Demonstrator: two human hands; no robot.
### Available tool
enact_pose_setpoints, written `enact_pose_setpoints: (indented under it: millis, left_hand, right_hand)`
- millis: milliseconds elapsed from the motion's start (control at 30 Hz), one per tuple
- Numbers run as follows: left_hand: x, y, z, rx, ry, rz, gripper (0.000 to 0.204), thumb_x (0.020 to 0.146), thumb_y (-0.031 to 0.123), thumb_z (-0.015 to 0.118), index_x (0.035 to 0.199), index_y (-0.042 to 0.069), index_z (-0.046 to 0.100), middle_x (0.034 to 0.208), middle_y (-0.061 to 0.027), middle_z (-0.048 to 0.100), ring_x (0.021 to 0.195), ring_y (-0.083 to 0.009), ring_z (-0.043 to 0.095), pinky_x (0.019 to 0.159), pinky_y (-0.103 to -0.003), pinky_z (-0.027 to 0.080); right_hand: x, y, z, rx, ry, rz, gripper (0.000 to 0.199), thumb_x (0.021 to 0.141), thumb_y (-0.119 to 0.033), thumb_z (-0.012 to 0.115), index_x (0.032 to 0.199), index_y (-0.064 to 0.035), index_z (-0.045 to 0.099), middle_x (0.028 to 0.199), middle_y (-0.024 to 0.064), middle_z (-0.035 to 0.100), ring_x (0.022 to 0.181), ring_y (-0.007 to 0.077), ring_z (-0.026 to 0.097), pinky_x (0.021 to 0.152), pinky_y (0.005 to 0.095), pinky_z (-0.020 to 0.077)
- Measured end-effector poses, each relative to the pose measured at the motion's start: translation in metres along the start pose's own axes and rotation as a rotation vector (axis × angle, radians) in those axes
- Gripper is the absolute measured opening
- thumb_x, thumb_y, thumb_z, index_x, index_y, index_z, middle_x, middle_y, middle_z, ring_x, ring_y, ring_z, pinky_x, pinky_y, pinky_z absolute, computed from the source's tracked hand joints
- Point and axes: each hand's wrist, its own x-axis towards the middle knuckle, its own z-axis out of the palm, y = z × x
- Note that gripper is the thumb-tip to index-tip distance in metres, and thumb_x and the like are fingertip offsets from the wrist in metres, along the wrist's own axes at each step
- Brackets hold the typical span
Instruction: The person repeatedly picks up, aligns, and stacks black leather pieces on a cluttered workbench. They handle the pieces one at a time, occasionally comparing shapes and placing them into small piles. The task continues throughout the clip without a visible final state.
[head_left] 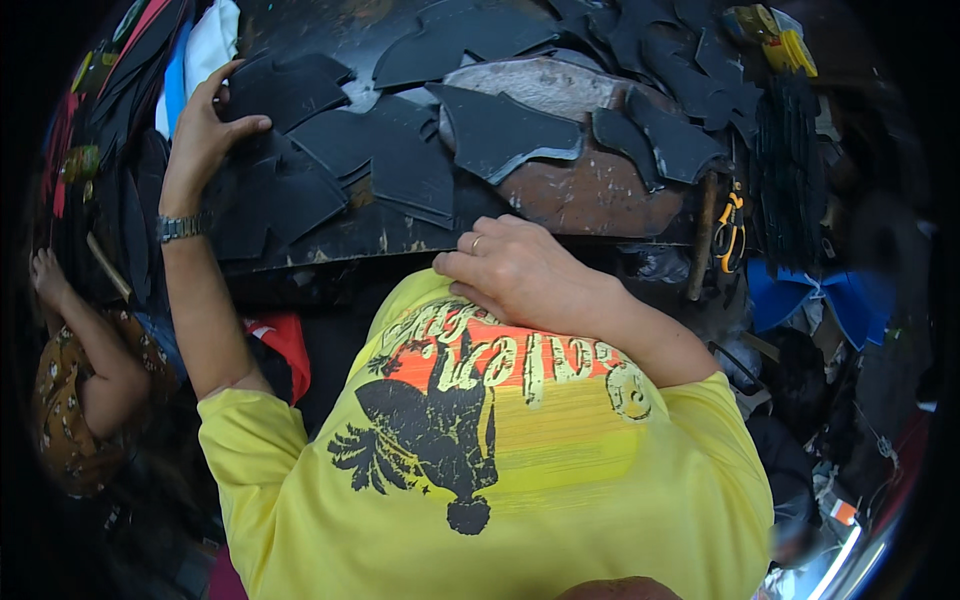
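At the upper left my left hand [208, 128] reaches up to a pile of dark flat cut pieces [283, 92], its thumb and forefinger spread apart over the pile's edge. A watch [185, 228] with a metal band is on that wrist. My right hand [512, 262], with a ring on one finger, lies against the front of my yellow shirt [560, 460]. Its fingers are curled together near the table's front edge, and what they hold, if anything, is hidden. Beyond it, a dark curved-edge piece [505, 130] lies on a worn brown board [590, 195].
Orange-handled scissors [731, 228] hang beside a wooden stick [702, 237] at the table's right edge. Dark strips [787, 165] are stacked further right, above a blue piece [780, 295]. Another person's arm [100, 370] shows at the far left. Yellow tape rolls [785, 45] sit at the back right.
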Motion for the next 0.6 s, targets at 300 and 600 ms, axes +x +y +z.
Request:
enact_pose_setpoints:
  millis: [300, 600]
  left_hand:
    - [-0.002, -0.003, 0.001, -0.256, 0.039, 0.025, 0.074, 0.076, 0.019, 0.089, 0.143, 0.01, 0.06, 0.132, -0.0116, 0.067, 0.12, -0.0251, 0.061, 0.107, -0.038, 0.046]
    - [-0.001, -0.014, 0.009, -0.265, 0.055, 0.037, 0.078, 0.079, 0.025, 0.088, 0.149, 0.015, 0.055, 0.138, -0.0168, 0.063, 0.131, -0.0308, 0.057, 0.114, -0.041, 0.041]
  right_hand:
    - [-0.001, 0.004, 0.004, 0.02, -0.041, 0.027, 0.025, 0.09, -0.018, 0.074, 0.111, -0.0062, 0.071, 0.088, 0.0065, 0.065, 0.087, 0.0249, 0.059, 0.078, 0.0388, 0.0477]
    - [0.002, 0.003, 0.004, 0.011, -0.035, 0.033, 0.025, 0.088, -0.017, 0.074, 0.111, -0.0058, 0.071, 0.089, 0.0072, 0.066, 0.087, 0.0252, 0.06, 0.078, 0.0387, 0.0484]
